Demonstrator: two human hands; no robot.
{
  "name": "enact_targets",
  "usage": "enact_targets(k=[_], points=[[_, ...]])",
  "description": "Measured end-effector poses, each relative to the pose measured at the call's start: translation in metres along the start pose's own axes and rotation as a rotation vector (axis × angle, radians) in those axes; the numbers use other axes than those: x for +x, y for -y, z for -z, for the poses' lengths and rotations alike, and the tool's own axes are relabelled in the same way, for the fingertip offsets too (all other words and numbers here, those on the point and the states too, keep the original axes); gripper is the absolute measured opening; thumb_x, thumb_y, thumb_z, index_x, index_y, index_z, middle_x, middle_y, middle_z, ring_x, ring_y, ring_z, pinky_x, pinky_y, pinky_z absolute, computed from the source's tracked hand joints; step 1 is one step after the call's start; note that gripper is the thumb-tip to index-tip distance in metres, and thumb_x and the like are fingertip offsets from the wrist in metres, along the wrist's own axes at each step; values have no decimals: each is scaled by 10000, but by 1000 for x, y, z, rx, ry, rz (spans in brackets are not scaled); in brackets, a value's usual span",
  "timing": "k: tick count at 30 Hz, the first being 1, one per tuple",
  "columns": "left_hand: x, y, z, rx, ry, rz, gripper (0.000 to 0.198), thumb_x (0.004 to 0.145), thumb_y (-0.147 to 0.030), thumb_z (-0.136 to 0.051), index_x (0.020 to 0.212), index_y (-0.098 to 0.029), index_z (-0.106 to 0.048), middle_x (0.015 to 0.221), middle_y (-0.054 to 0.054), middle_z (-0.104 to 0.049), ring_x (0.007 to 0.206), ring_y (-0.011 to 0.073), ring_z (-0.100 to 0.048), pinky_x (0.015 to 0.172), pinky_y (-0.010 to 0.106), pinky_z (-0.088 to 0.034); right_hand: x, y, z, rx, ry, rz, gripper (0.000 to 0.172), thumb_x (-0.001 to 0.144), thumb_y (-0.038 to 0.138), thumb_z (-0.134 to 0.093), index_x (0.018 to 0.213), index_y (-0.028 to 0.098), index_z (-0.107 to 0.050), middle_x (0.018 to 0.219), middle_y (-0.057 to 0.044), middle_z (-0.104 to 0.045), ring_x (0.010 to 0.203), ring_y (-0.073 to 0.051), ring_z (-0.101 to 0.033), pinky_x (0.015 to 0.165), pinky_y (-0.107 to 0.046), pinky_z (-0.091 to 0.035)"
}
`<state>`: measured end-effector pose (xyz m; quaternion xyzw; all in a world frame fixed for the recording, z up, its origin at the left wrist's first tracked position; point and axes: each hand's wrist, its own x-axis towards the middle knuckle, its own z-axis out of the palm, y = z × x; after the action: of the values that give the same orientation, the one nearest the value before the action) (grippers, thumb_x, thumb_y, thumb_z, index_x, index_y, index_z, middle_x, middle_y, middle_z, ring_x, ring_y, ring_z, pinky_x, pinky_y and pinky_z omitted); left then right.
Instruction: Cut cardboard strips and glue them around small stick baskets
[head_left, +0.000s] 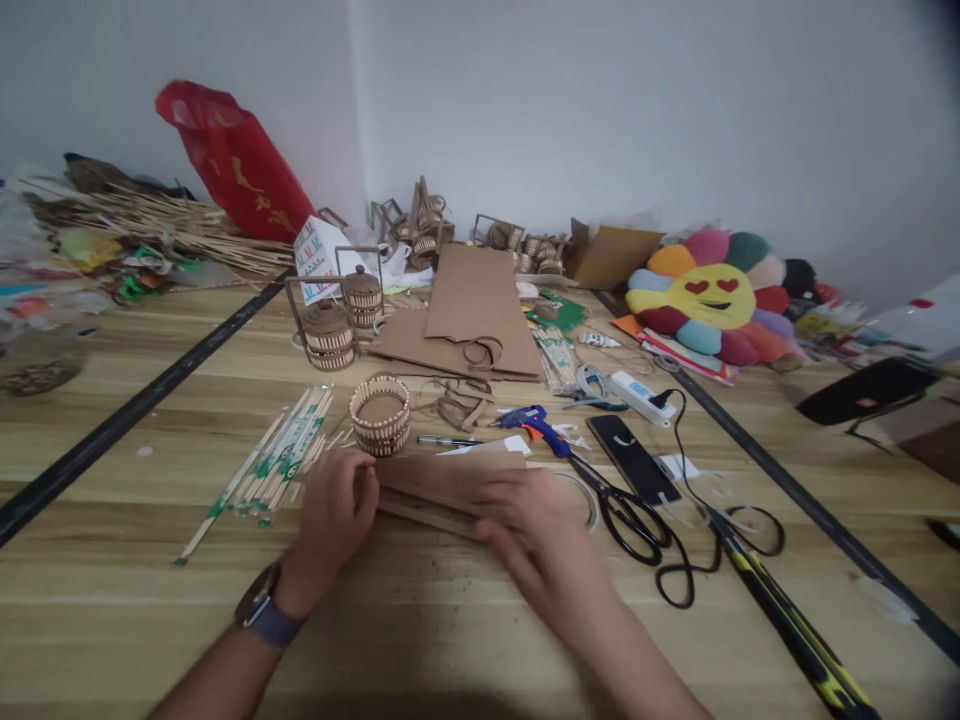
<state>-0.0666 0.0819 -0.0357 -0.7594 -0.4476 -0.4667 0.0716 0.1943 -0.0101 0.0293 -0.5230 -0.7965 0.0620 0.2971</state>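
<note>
A brown piece of cardboard (442, 478) lies in front of me, with a narrow cardboard strip (427, 513) along its near edge. My left hand (337, 510) has its fingers curled and closed on the left end. At the right end my right hand (544, 535), smeared by motion, grips the cardboard with fingers over it and thumb on the near side. Just behind the left hand stands a round open basket (380, 415) made of small sticks. Packaged wooden chopsticks (289, 450) lie left of it.
Behind the cardboard are a blue glue gun (536, 428), a pen (448, 441) and large cardboard sheets (472, 300). Black scissors (626, 510), a phone (632, 458) and a yellow-black cutter (795, 620) lie to the right. Lidded stick buckets (328, 338) stand back left.
</note>
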Motion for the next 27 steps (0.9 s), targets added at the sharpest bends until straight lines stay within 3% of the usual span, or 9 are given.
enact_targets(k=[4, 7, 11, 18, 24, 27], points=[[1, 9, -1, 13, -61, 68, 89, 967, -164, -464, 972, -213, -538, 892, 65, -630, 859, 247, -604, 793, 376, -498, 2, -19, -46, -241, 272, -46, 585, 780, 404, -859, 1282, 181, -659, 1194, -153, -703, 1102, -357, -636, 923, -499, -532], [-1, 12, -2, 6, -73, 83, 78, 966, -180, -476, 982, -214, -544, 907, 65, -641, 880, 250, -615, 819, 383, -505, -5, -29, -62, -308, 337, -54, 464, 829, 326, -826, 1249, 202, -675, 1168, -129, -707, 1091, -325, -640, 917, -450, -522], [-2, 12, -2, -13, -84, 84, 79, 975, -196, -479, 992, -214, -554, 912, 63, -652, 888, 245, -624, 831, 377, -511, 0, -32, -57, -297, 397, -40, 263, 874, 290, -777, 1114, 205, -710, 1086, -86, -713, 1037, -290, -653, 867, -392, -510], [-1, 13, -2, -25, -91, 89, 91, 972, -198, -482, 990, -211, -570, 919, 67, -664, 896, 248, -626, 838, 384, -511, 11, -31, -57, -451, 345, 212, 158, 864, 295, -763, 955, 183, -699, 919, -55, -718, 853, -237, -673, 762, -339, -474], [1, 13, -1, -28, -108, 87, 97, 975, -186, -481, 998, -211, -572, 928, 63, -667, 916, 242, -629, 865, 388, -511, 16, -33, -63, -468, 348, 352, 27, 902, 155, -684, 925, 168, -688, 843, -64, -706, 790, -212, -638, 755, -339, -437], [3, 14, 3, -19, -141, 90, 109, 979, -193, -484, 1051, -200, -565, 981, 81, -655, 962, 251, -620, 905, 420, -504, 24, -35, -57, -456, 354, 392, 75, 937, 130, -640, 891, 172, -681, 833, -63, -699, 801, -203, -624, 784, -337, -427]])
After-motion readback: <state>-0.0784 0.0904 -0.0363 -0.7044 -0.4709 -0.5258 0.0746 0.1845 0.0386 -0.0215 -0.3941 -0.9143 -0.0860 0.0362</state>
